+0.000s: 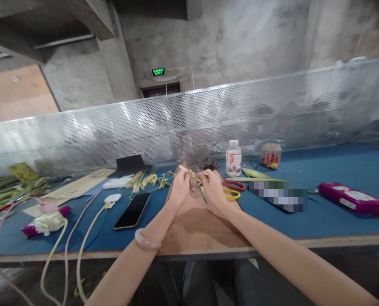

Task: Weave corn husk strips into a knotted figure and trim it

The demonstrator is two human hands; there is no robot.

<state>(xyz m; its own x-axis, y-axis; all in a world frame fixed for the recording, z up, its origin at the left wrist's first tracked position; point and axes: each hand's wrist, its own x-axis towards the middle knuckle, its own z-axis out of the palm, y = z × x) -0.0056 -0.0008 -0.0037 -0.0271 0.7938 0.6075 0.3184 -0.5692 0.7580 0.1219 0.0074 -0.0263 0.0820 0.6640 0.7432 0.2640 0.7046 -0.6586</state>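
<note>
My left hand and my right hand are close together over a wooden board. Both have their fingers pinched on a pale green plant strip, perhaps a leaf or stem. One light end sticks up past my left fingers, and another part hangs down between the hands. Just behind lies a tangle of grey string or fibre. To the right of my right hand are a red handle loop and a yellow handle loop, which look like scissor handles.
Left of the board lie a phone, a white charger with cables, and loose plant pieces. On the right are a white bottle, a glass jar, a long green leaf and a purple pack. A perforated metal screen stands behind.
</note>
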